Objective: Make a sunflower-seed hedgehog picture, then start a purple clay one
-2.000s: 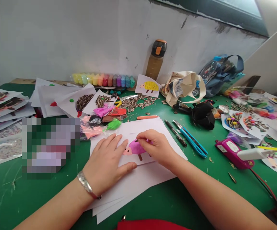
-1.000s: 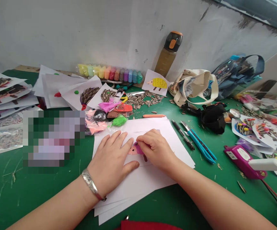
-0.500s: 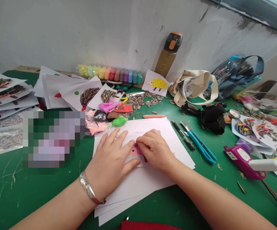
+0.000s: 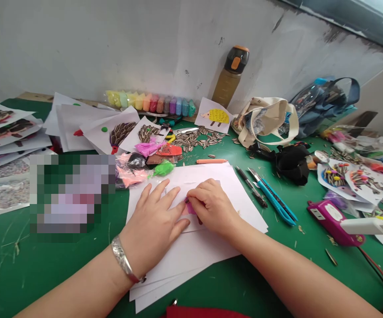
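While my left hand [image 4: 153,218] lies spread on white paper [image 4: 194,251], my right hand [image 4: 213,207] curls on pink clay [image 4: 190,209], its grip unclear.

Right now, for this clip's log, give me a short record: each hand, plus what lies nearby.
Left hand: flat on white paper; bracelet on wrist
Right hand: fingers pinching a small dark piece at a pink shape
Nearby: sunflower seeds, blue cutter, clay packets
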### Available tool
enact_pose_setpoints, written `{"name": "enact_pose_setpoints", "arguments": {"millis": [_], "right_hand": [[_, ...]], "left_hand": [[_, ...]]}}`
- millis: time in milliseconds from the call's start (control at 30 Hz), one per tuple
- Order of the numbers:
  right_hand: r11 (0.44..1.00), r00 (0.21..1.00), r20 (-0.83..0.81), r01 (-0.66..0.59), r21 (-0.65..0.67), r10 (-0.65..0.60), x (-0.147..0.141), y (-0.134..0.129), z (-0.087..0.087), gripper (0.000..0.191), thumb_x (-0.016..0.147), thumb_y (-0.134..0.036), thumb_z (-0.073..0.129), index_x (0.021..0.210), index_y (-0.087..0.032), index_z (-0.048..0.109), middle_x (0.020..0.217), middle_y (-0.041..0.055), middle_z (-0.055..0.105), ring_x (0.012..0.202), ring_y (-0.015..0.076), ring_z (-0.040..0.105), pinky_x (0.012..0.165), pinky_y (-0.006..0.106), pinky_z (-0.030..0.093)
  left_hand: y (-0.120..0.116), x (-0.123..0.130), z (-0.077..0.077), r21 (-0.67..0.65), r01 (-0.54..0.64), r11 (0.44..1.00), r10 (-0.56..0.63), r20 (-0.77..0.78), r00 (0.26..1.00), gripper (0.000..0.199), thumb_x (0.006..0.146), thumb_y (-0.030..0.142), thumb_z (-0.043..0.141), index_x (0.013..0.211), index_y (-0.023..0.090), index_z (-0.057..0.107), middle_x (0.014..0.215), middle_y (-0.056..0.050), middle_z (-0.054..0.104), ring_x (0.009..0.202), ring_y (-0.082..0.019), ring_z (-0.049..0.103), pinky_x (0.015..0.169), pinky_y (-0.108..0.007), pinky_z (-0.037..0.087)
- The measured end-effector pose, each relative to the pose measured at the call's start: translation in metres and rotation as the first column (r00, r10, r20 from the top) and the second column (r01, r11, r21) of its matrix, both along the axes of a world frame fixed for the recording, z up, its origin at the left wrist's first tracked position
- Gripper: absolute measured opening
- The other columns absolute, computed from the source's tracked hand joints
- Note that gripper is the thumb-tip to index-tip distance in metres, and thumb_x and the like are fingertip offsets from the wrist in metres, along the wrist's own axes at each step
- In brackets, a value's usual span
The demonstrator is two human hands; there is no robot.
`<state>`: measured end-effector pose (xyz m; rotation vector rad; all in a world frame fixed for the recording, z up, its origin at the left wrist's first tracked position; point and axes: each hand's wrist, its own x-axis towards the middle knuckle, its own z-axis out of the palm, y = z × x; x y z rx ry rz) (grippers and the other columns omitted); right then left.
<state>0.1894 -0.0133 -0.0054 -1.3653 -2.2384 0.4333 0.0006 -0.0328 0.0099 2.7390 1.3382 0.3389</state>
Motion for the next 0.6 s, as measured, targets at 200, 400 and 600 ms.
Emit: {"name": "enact_pose_setpoints", "arguments": {"millis": [200, 400, 600], "right_hand": [[1.0, 0.999, -0.039, 0.007, 0.0, -0.007, 0.004, 0.0, 0.001, 0.022, 0.092, -0.013, 0.052, 0.103, -0.019, 0.07, 0.082, 0.004, 0.07, 0.081, 0.0206, 0.056, 0.081, 0.037, 0.041], [0.999, 0.997, -0.069, 0.032, 0.005, -0.032, 0.01, 0.003, -0.001, 0.019, 0.091, -0.014, 0.055, 0.093, -0.022, 0.073, 0.09, 0.0058, 0.069, 0.088, 0.0219, 0.055, 0.079, 0.036, 0.043], [0.999, 0.999, -0.042, 0.016, -0.029, -0.017, 0.008, 0.005, -0.004, 0.019, 0.092, -0.015, 0.056, 0.086, -0.022, 0.072, 0.086, 0.005, 0.069, 0.086, 0.021, 0.057, 0.081, 0.037, 0.042]], "left_hand": [[-0.001, 0.0, 0.003, -0.023, 0.014, 1.0, -0.014, 0.012, 1.0, 0.029, 0.093, 0.032, 0.055, 0.115, 0.019, 0.069, 0.131, -0.011, 0.063, 0.135, -0.041, 0.041, 0.11, -0.067, 0.031], [-0.001, -0.001, 0.001, -0.026, 0.011, 1.0, -0.01, 0.035, 0.999, 0.031, 0.095, 0.032, 0.052, 0.118, 0.019, 0.068, 0.13, -0.01, 0.064, 0.134, -0.04, 0.043, 0.109, -0.066, 0.033], [-0.001, -0.001, -0.001, -0.036, 0.015, 0.999, -0.014, 0.026, 1.0, 0.031, 0.096, 0.031, 0.051, 0.118, 0.02, 0.068, 0.13, -0.01, 0.065, 0.133, -0.039, 0.044, 0.109, -0.064, 0.035]]}}
